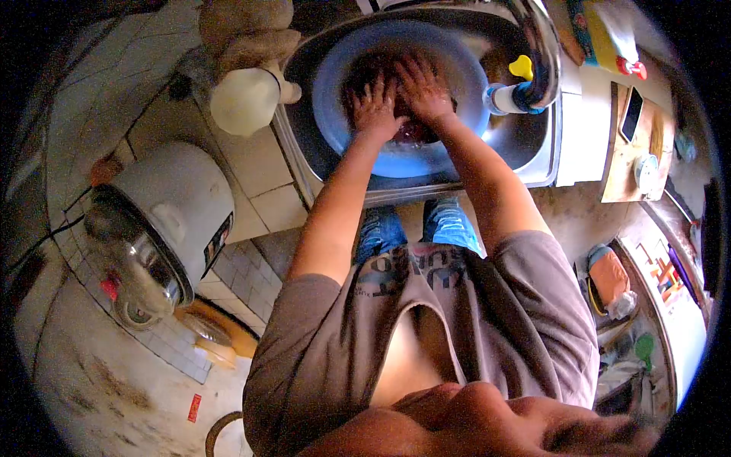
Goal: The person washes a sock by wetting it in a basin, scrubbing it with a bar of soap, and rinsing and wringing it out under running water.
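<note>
A blue round basin [326, 95] sits inside the metal sink [525, 156]. In it lies a dark reddish-brown wet mass [411, 133]; whether it is cloth or something else I cannot make out. My left hand [377, 110] rests flat on this mass with its fingers spread. Beside it, my right hand [426, 91] also lies flat, its fingers stretched toward the far side of the basin. Neither hand is wrapped around anything. The fingertips are partly lost in the dim, grainy picture.
A curved metal faucet [544, 57] with a white and blue nozzle [509, 99] hangs at the basin's right. A white rounded container [245, 101] stands left. A phone [631, 114] lies on a wooden board [617, 171]. A rice cooker [179, 202] stands at the lower left.
</note>
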`<state>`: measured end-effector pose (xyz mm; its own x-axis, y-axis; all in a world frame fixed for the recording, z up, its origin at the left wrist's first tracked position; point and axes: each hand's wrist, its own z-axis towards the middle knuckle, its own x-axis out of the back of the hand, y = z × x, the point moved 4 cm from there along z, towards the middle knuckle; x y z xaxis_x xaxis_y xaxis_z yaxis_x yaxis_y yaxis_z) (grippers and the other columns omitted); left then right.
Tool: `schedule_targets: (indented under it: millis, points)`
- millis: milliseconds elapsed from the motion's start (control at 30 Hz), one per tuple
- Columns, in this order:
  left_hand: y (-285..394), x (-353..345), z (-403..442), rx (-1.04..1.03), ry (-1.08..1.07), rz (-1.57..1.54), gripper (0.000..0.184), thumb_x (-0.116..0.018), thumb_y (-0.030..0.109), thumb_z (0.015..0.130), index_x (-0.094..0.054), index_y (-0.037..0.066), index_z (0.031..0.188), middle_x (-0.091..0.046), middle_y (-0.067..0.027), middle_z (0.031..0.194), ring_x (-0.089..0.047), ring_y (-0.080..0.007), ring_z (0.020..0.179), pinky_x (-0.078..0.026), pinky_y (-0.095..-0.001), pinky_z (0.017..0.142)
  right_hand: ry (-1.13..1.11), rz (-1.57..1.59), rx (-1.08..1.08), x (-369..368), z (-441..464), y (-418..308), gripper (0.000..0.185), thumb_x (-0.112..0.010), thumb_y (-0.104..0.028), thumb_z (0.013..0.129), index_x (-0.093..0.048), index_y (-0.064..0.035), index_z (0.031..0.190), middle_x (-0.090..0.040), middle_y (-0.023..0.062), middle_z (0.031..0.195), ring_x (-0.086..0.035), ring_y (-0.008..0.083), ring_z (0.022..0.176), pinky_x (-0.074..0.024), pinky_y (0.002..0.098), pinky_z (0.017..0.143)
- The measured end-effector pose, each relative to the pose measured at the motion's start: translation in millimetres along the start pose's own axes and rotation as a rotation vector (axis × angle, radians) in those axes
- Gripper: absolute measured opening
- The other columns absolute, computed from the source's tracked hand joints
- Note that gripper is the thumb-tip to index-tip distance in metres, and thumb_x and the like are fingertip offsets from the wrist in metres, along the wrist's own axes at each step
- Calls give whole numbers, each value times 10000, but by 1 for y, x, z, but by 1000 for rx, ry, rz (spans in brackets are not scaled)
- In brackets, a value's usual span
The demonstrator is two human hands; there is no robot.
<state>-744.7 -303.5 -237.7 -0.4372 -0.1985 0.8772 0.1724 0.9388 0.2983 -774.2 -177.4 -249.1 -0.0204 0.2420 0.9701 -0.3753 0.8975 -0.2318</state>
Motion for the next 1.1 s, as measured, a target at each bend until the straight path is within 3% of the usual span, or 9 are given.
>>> schedule_targets:
  millis: [133,233,300,467,533,767,867,967,1100]
  points:
    - [0,16,-20,0,128,-143,773,-660,367,757,-310,145,1410,-223,-163,1472,-267,-432,1294,-177,-610,1049,10,85,9,25,1,4,499,-529,-314,862,-451,-143,1323,-408,111,1380,-347,326,1284,-292,526,1033]
    - [4,18,-41,72,372,-412,668,-629,380,800,-347,214,1383,-319,-75,1419,-392,-348,1177,-305,-577,942,104,443,-442,21,-10,12,485,-577,-250,836,-476,-112,1289,-435,159,1328,-394,342,1230,-351,505,987]
    - [16,-10,-59,881,-34,-1696,668,-596,468,828,-298,287,1398,-309,-43,1434,-377,-324,1208,-312,-601,908,176,224,-615,15,-22,-13,472,-593,-201,829,-483,-86,1273,-466,201,1268,-434,366,1176,-362,465,982]
    - [17,-1,-47,780,-61,-2313,613,-463,649,836,-508,174,1221,-529,-81,1218,-489,-273,1122,-387,-483,960,92,987,-385,29,-15,-65,344,-637,-231,803,-583,-63,1099,-580,185,1089,-543,376,1020,-435,428,900]
    - [-17,-7,-33,246,-193,-2526,647,-473,629,849,-506,129,1259,-527,-23,1250,-510,-200,1082,-410,-391,932,111,1092,-308,65,-16,-95,225,-651,-168,779,-607,-54,967,-606,150,989,-597,319,919,-469,368,800]
    - [6,75,-49,243,35,-2256,450,-448,447,938,-550,90,1194,-577,-56,1172,-557,-223,1019,-454,-391,882,-83,822,19,124,-13,-137,295,-601,-373,818,-608,-79,837,-617,120,844,-610,335,775,-490,448,649]
    - [-41,-31,-9,261,131,-2360,406,-442,393,950,-540,87,1197,-569,-73,1179,-557,-237,1030,-466,-408,875,34,609,-148,88,4,-104,300,-533,-382,865,-606,-97,807,-614,136,812,-604,351,757,-483,460,641]
    - [-25,-17,-25,697,211,-2248,423,-509,284,919,-447,52,1268,-548,-125,1170,-552,-265,1041,-476,-427,884,-11,521,-352,49,11,-50,358,-469,-419,901,-614,-94,862,-641,147,827,-623,360,748,-497,477,637]
    - [0,21,-29,445,226,-2183,611,-628,325,851,-356,82,1341,-420,-162,1317,-431,-319,1200,-408,-469,952,46,400,-486,41,-3,4,343,-466,-405,912,-604,-91,904,-639,167,864,-620,388,785,-495,493,668]
